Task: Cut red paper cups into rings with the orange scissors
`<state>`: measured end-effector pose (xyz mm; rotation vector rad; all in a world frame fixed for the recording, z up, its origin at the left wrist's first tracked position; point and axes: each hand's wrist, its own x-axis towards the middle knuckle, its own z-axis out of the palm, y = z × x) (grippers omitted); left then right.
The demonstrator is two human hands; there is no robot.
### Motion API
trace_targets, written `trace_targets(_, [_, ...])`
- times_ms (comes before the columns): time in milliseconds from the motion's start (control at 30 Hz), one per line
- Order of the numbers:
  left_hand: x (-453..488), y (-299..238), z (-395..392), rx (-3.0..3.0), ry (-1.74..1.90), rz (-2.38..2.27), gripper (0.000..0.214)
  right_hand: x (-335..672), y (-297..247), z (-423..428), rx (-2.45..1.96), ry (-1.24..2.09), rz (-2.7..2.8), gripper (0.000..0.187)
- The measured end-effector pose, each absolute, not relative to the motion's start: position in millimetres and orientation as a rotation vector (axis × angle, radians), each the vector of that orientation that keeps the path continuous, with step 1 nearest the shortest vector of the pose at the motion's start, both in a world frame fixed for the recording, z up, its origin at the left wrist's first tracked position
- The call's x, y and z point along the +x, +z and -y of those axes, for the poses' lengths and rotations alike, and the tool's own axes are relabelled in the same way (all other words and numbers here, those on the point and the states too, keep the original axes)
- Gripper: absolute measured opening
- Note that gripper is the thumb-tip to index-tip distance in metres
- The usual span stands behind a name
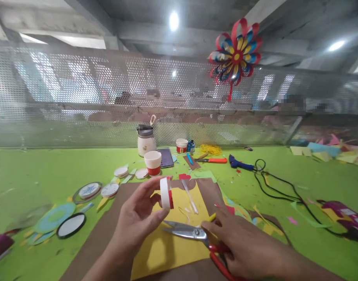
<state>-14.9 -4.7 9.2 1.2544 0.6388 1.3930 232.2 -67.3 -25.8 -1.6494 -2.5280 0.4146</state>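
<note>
My left hand (138, 220) is closed on a short white paper cup piece with a red band (166, 192), held on its side above a yellow paper sheet (167, 246). My right hand (240, 246) lies on red-handled scissors (193, 233), fingers curled round the handles; the steel blades rest on the yellow sheet and point left toward the left hand. The yellow sheet lies on brown cardboard (97, 242). A thin white strip (190, 197) lies on the yellow sheet just beyond the cup piece.
The green table (35, 171) holds a white and red paper cup (153, 162), a white flask (146, 141), a phone (166, 157), round cut-outs at left, a blue glue gun (240, 163) with a black cord, an orange-handled knife (214, 160). A mesh screen stands behind; a paper pinwheel (236, 54) hangs above.
</note>
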Motion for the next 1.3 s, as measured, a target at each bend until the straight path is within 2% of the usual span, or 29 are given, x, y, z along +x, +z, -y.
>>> trace_targets(300, [-15.6, 1.9, -3.2, 1.406, 1.492, -0.562, 0.043, 230.6, -41.0, 63.4, -1.705, 0.568, 2.364, 0.045])
trace_targets(400, [-18.3, -1.8, -8.1, 1.462, 1.472, -0.481, 0.042, 231.0, -35.8, 62.4, -1.716, 0.628, 2.298, 0.036])
trace_targets(600, [-17.6, -1.4, -7.2, 1.442, 1.585, -0.636, 0.020, 230.4, -17.2, 57.7, -1.678, 0.811, 2.088, 0.020])
trace_targets(667, [-14.9, 1.6, -4.6, 1.381, 1.582, -0.670, 0.025, 232.5, -14.3, 58.5, -1.582, 0.927, 1.961, 0.025])
trace_targets(767, [-11.6, 6.6, -1.0, 1.267, 1.577, -0.735, 0.041, 238.2, -12.9, 63.3, -1.310, 1.175, 1.640, 0.042])
trace_targets(833, [-11.0, 8.8, 0.4, 1.228, 1.533, -0.788, 0.045, 240.7, -10.2, 66.7, -1.214, 1.248, 1.572, 0.044])
trace_targets(1100, [-9.8, 7.2, -0.9, 1.213, 1.463, -0.844, 0.038, 215.8, 2.0, 70.0, -1.421, 0.749, 1.888, 0.032])
trace_targets(1300, [-4.7, 3.4, -1.8, 1.146, 1.391, -0.791, 0.038, 217.2, -17.1, 78.5, -1.402, 0.293, 2.057, 0.041])
